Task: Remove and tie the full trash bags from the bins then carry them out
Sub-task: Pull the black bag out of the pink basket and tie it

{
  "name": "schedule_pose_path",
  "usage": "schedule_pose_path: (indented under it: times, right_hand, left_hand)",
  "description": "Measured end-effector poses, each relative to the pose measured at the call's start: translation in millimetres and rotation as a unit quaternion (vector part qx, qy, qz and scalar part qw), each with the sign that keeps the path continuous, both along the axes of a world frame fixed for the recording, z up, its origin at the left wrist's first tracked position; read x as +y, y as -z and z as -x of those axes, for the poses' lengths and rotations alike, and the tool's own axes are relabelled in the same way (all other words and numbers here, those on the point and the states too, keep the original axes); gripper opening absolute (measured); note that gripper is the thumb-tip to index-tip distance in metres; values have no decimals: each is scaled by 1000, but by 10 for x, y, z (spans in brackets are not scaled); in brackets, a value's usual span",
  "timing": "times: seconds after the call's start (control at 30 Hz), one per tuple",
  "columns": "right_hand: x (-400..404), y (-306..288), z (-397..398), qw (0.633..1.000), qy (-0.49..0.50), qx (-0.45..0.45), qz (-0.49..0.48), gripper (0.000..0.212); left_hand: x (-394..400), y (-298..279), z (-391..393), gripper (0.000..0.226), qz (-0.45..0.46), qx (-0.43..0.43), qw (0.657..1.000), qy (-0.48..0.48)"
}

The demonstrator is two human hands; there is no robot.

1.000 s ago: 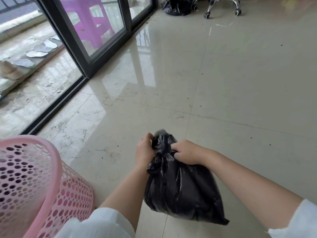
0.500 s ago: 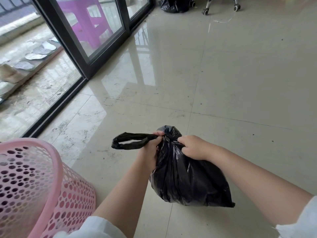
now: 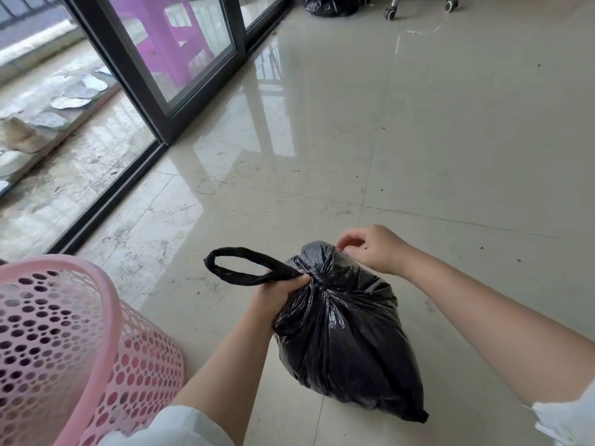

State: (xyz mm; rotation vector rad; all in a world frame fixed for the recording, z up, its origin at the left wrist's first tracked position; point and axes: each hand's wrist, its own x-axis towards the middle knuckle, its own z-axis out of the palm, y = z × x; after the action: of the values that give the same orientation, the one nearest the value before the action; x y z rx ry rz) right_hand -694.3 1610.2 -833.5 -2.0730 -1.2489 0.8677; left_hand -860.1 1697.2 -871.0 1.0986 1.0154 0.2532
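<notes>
A full black trash bag point(image 3: 347, 342) sits on the tiled floor in front of me, its neck gathered into a knot. My left hand point(image 3: 280, 291) grips the neck right at the knot, and a twisted loop of the bag's plastic point(image 3: 238, 263) sticks out to the left of that hand. My right hand point(image 3: 373, 249) hovers just right of the bag's top, fingers curled loosely, fingertips touching or nearly touching the plastic and holding nothing. A pink perforated bin point(image 3: 64, 346) stands at my lower left with no bag visible inside it.
A dark-framed sliding glass door point(image 3: 154, 91) runs along the left, open toward a balcony with shoes point(image 3: 16, 136) and a purple stool point(image 3: 167, 37) behind the glass. Another black bag point(image 3: 328, 6) and office chair wheels point(image 3: 391, 12) lie at the far top.
My right hand has let go of the bag's neck and lifted up and to the right. The loop held by my left hand has been pulled out wider.
</notes>
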Motion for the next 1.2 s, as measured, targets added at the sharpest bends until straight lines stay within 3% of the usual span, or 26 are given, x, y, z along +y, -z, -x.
schedule_pose_path:
  times: [0.1, 0.23, 0.4, 0.43, 0.5, 0.53, 0.6, 0.63, 0.67, 0.7, 0.8, 0.87, 1.0, 1.07, 1.13, 1.2]
  right_hand:
    - [124, 18, 113, 991, -77, 96, 56, 44]
    - [243, 74, 216, 974, -125, 119, 147, 48]
    - [246, 137, 208, 953, -109, 187, 213, 47]
    - [244, 156, 205, 949, -109, 192, 227, 47]
    - [246, 186, 216, 948, -116, 175, 240, 47]
    - [254, 196, 229, 949, -122, 161, 242, 48]
    - [282, 204, 261, 951, -134, 126, 250, 52]
    - [296, 205, 282, 951, -141, 102, 257, 53]
    - [306, 200, 298, 950, -150, 75, 263, 53]
    - [313, 195, 310, 949, -163, 48, 267, 52]
    - [310, 173, 339, 936, -215, -26, 278, 45]
    - [290, 158, 340, 929, -238, -45, 279, 36]
    - [261, 81, 318, 928, -263, -82, 252, 22]
    - [254, 22, 323, 923, -275, -121, 240, 11]
    - [235, -42, 331, 914, -283, -182, 226, 15]
    - [200, -89, 331, 909, -276, -245, 196, 8]
  left_hand:
    - [-15, -22, -13, 20, -13, -23, 999, 19]
    - [-14, -81, 3, 10, -25, -15, 999, -39]
    - [18, -200, 93, 41, -64, 107, 976, -181]
    - [18, -215, 136, 44, -121, 137, 963, -198]
    - [-26, -278, 248, 39, -345, 221, 898, -159]
    - [-41, -296, 304, 38, -474, 220, 842, -132]
    - [-31, -264, 368, 52, -698, 185, 692, -12]
    - [-16, -260, 386, 57, -752, 197, 621, 96]
    - [-6, -271, 402, 56, -755, 230, 575, 215]
    - [3, -253, 408, 53, -725, 270, 554, 307]
    - [20, -91, 393, 46, -592, 331, 593, 435]
    - [-28, -37, 401, 35, -557, 317, 610, 465]
    - [-23, -34, 446, 18, -551, 300, 640, 445]
    - [-18, -32, 434, 16, -534, 282, 675, 424]
    - [-34, -36, 429, 25, -510, 261, 725, 381]
    - [-31, -54, 429, 36, -522, 243, 746, 334]
